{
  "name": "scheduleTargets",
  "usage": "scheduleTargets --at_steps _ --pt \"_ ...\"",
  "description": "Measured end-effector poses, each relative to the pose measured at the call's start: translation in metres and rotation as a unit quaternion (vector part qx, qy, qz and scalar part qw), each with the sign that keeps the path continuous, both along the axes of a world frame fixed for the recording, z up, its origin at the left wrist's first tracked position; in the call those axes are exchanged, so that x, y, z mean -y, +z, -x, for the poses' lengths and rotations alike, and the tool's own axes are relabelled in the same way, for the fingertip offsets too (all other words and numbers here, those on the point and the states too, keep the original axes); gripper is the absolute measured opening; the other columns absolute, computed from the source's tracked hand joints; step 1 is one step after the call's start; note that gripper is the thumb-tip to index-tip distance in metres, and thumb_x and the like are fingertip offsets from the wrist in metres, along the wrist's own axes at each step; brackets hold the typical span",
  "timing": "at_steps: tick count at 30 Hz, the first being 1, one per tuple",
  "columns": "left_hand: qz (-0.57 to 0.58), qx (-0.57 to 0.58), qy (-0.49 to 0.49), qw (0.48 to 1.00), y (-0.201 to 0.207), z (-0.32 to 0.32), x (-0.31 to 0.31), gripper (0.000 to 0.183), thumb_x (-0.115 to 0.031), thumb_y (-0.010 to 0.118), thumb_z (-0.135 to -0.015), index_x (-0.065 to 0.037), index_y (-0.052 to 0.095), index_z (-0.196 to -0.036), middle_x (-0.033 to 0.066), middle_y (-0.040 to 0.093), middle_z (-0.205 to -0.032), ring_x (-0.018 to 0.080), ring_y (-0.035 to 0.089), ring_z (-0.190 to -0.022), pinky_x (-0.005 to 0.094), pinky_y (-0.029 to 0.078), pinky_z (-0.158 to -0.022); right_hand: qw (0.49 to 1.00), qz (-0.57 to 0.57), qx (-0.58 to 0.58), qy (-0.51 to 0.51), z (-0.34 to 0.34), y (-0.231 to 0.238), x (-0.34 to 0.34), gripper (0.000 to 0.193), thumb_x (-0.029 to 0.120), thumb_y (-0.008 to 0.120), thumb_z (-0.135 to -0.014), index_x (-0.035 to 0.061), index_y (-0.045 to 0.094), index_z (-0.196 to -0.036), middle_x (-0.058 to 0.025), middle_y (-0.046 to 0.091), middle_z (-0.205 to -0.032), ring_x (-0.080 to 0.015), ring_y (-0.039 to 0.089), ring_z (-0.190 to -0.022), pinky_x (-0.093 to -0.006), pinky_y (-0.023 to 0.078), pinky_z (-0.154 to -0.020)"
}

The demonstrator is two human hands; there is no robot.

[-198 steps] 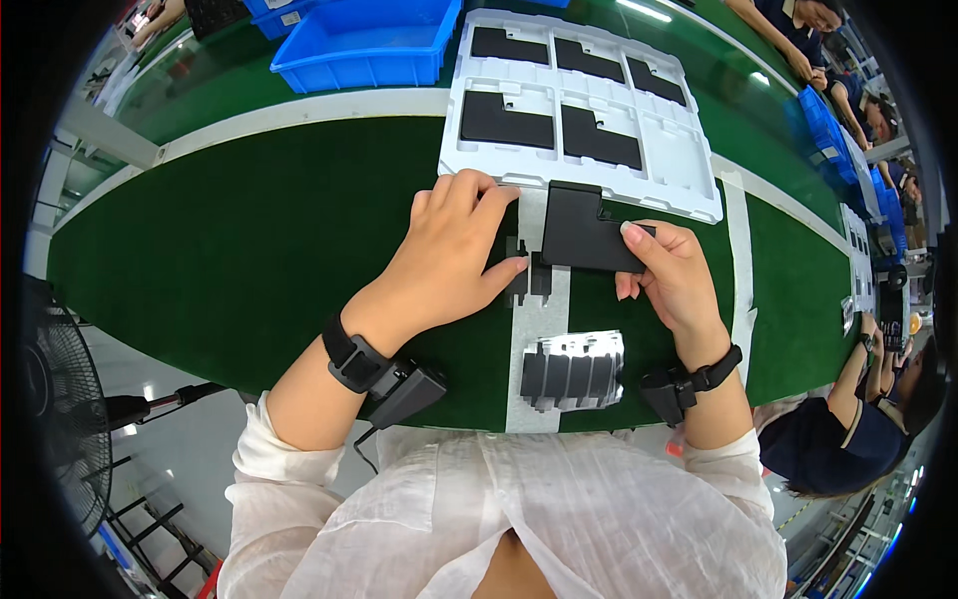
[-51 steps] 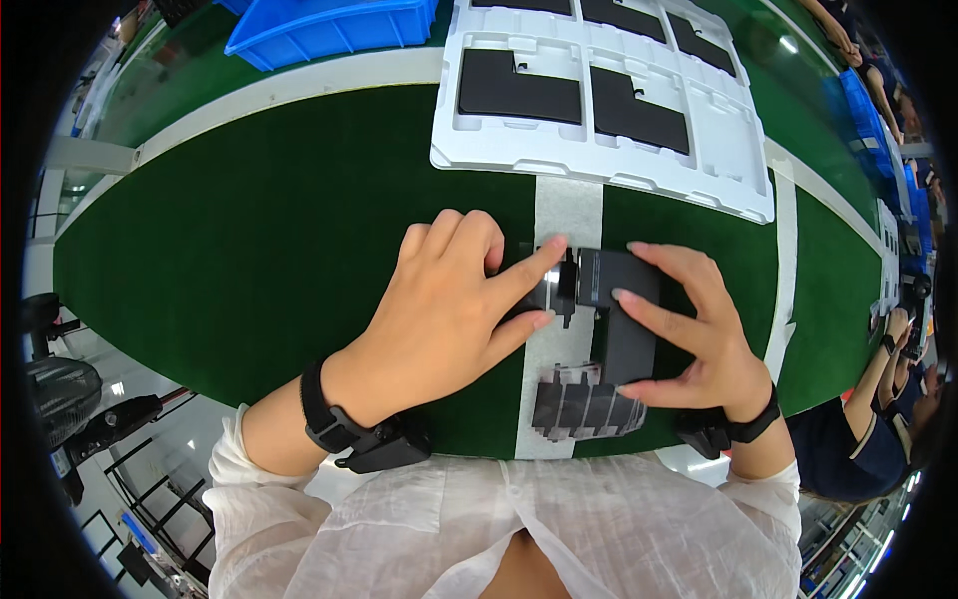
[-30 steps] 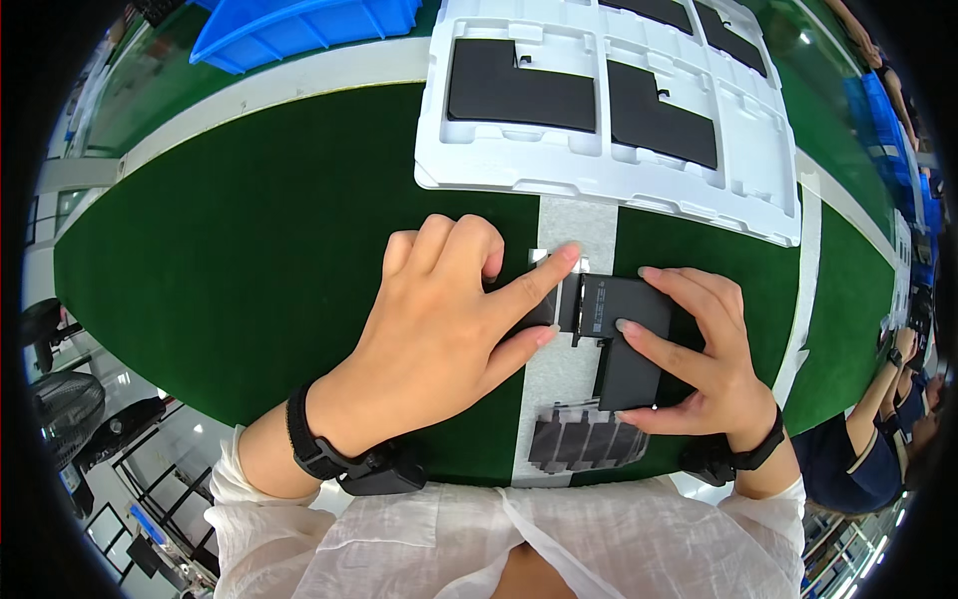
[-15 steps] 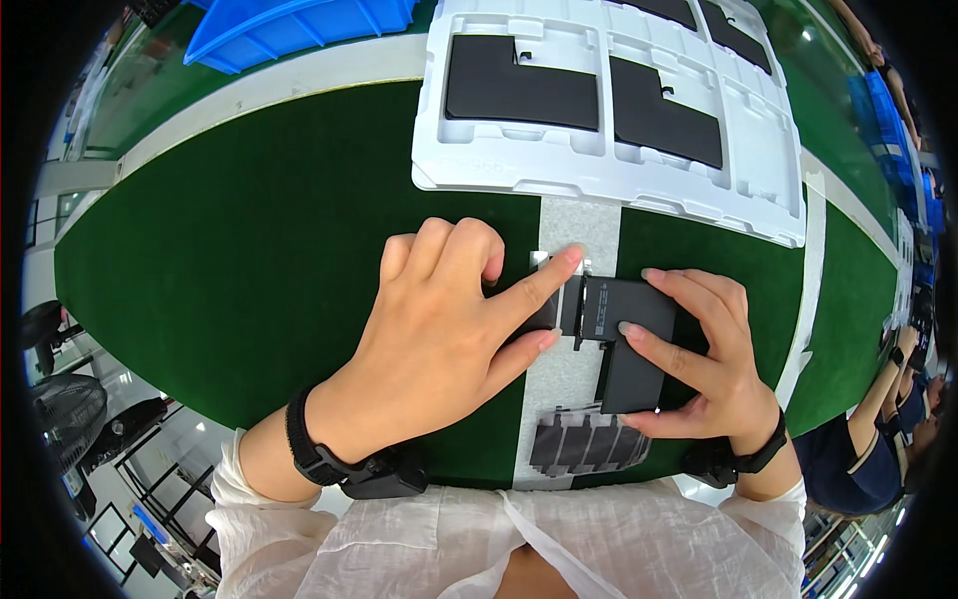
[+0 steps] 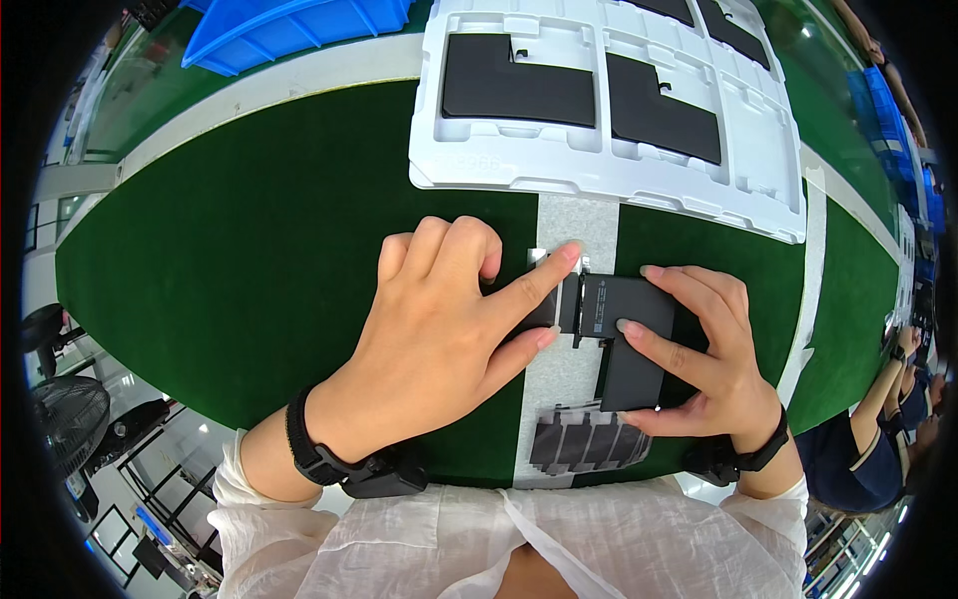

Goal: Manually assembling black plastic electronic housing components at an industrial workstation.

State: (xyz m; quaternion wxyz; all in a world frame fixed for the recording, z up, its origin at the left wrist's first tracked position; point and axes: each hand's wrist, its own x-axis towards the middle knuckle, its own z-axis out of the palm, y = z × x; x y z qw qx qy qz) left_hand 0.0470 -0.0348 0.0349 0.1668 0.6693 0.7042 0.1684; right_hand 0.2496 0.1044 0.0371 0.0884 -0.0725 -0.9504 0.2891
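A black L-shaped battery pack [image 5: 636,349] with small pale print lies on the pale grey strip of the bench and the green mat. My right hand [image 5: 711,364] grips it, fingertips along the far edge and on top, thumb at the near corner. Against the pack's left edge sits a dark film strip [image 5: 569,304] with clear, shiny ends. My left hand [image 5: 429,334] has its index finger and thumb on this strip, the other fingers curled in; part of the strip is hidden beneath. Nearer me lies a sheet of dark film strips [image 5: 589,442] on a clear backing.
Beyond my hands stands a white moulded tray [image 5: 499,180] with several black L-shaped packs [image 5: 519,85] in its pockets. A blue bin [image 5: 294,35] stands at the far left. At the right edge a person in dark clothing [image 5: 848,459] sits; a fan [image 5: 72,419] is at the left.
Hardly anything differs. Both hands keep their places on the strip and the pack; the whole view has shifted very slightly.
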Motion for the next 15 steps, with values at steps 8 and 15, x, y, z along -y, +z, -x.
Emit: scheduleTargets --at_steps 8,15 --pt "0.002 -0.005 -0.002 1.000 0.0007 0.0002 0.0005 0.053 -0.025 0.067 -0.070 -0.021 0.053 -0.121 0.0062 0.032 -0.082 0.0220 0.033 -0.076 0.0318 0.026 -0.067 1.000 -0.004 0.007 0.001 0.0003 0.0006 0.0009 0.054 0.031 0.072 -0.053 0.0135 0.062 -0.103 -0.0167 0.048 -0.118 -0.0313 0.048 -0.099 -0.0400 0.035 -0.081" --pt "0.003 -0.004 -0.002 1.000 0.0021 0.0002 -0.0003 0.053 -0.024 0.067 -0.070 -0.020 0.053 -0.120 0.0062 0.032 -0.082 0.0219 0.033 -0.076 0.0317 0.027 -0.067 1.000 -0.003 0.007 0.005 0.0002 0.0011 -0.0001 0.054 0.031 0.072 -0.054 0.0133 0.062 -0.104 -0.0174 0.047 -0.118 -0.0320 0.047 -0.099 -0.0405 0.035 -0.082"
